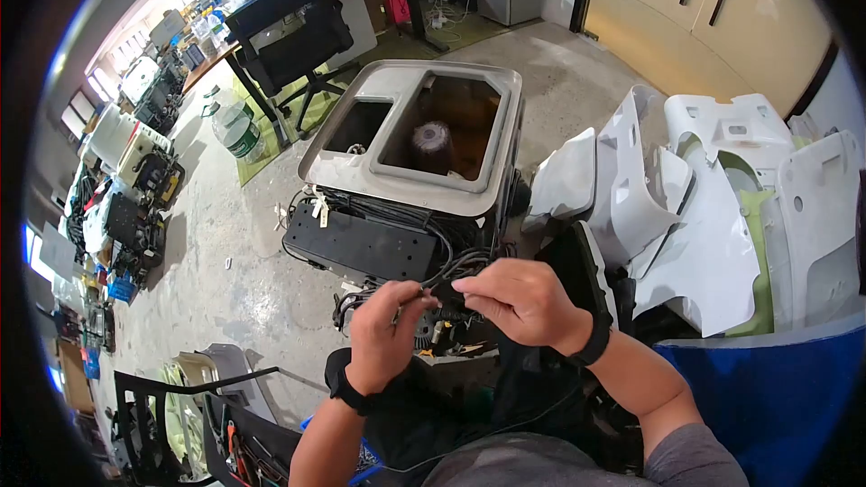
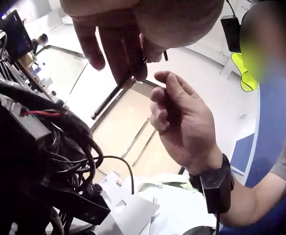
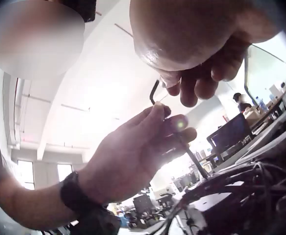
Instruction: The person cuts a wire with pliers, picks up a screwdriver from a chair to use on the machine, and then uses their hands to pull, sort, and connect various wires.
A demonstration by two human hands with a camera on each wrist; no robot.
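Observation:
In front of the machine, my left hand (image 1: 383, 334) pinches a black hex key (image 3: 194, 159) between thumb and fingers. The key's short bent end sticks up past the thumb in the right wrist view, while its long arm slants down toward the cables. Close beside it is my right hand (image 1: 528, 302), thumb and index fingertip brought together, other fingers curled; I cannot tell whether something small is between them. Below and beyond the hands, black cables (image 1: 465, 257) bunch around a black box (image 1: 361, 243) on the machine, under its grey top frame (image 1: 356, 167).
White shell panels (image 1: 704, 243) lean in a pile at right, next to a blue surface (image 1: 776, 397). At lower left stands a tool bag (image 1: 248, 442) with pliers. A large water bottle (image 1: 236, 131) and an office chair (image 1: 289, 32) are farther back.

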